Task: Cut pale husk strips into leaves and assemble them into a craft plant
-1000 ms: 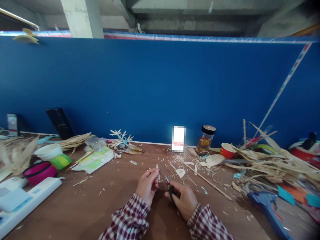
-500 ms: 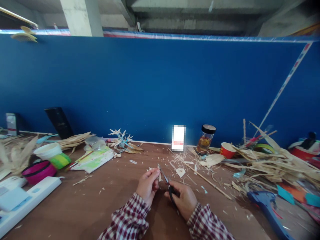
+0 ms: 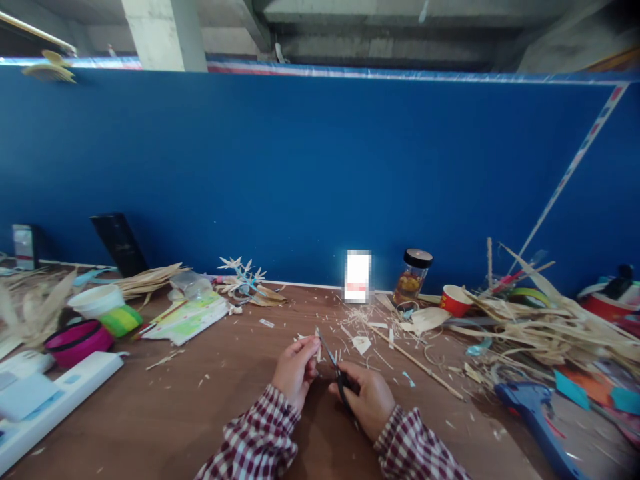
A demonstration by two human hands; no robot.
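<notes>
Scissors (image 3: pixel 342 388) sat in the right hand (image 3: pixel 373 400), over the brown table (image 3: pixel 200 427).
The right hand was curled round the dark handles, and the blades pointed away. The left hand (image 3: pixel 294 370) pinched a small pale bit (image 3: pixel 319 355) close to the blade tips; I could not tell if they touched it. Past the hands lay a white scrap (image 3: pixel 361 345) and a long thin stick (image 3: pixel 420 362). Farther off stood a red cup (image 3: pixel 454 305) and a jar (image 3: pixel 409 283) with a black lid, and behind them rose a big blue wall (image 3: pixel 300 167).
</notes>
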